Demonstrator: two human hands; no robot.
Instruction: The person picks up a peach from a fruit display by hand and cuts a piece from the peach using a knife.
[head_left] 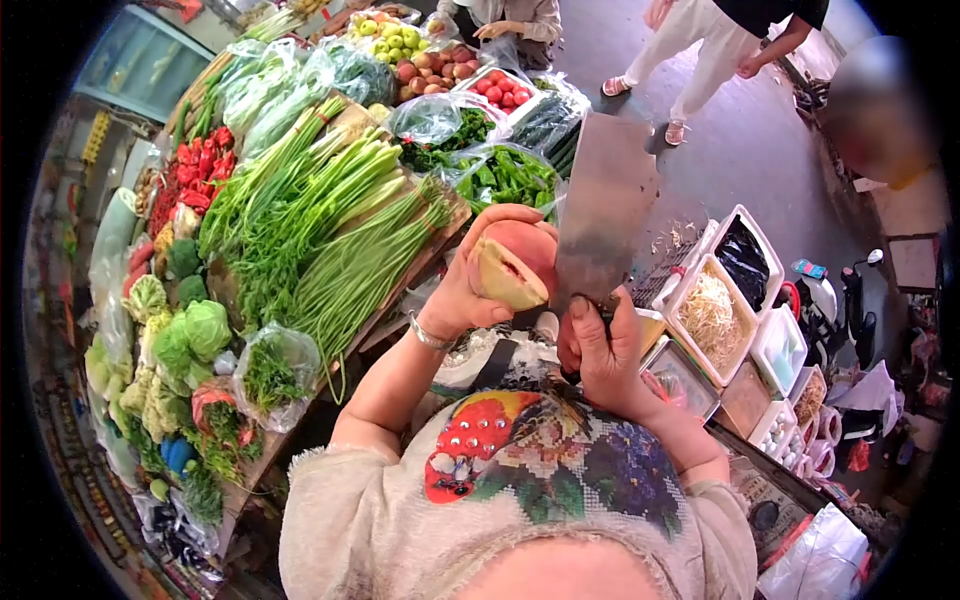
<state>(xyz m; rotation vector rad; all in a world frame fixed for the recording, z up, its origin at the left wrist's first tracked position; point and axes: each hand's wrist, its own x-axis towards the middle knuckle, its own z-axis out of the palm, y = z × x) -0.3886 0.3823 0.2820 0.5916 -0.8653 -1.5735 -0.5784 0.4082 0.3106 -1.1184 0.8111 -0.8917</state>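
Note:
My left hand (463,290) is closed around a peach (512,275) with a cut side. Pale flesh shows there, with a reddish streak in the middle; the uncut skin is pink. In my right hand (607,350) is a cleaver (605,205), its wide blade pointing up and away from me. The blade stands just right of the peach, and whether they touch I cannot tell. My fingers mostly hide the handle. A bracelet (430,332) circles my left wrist.
Leafy greens (300,190), red peppers (205,165), green peppers (505,178) and tomatoes (502,92) cover the stall to the left and ahead. Bean sprouts (712,318) fill a white box at right. One person (505,25) is at the far produce; another (715,45) stands in the aisle.

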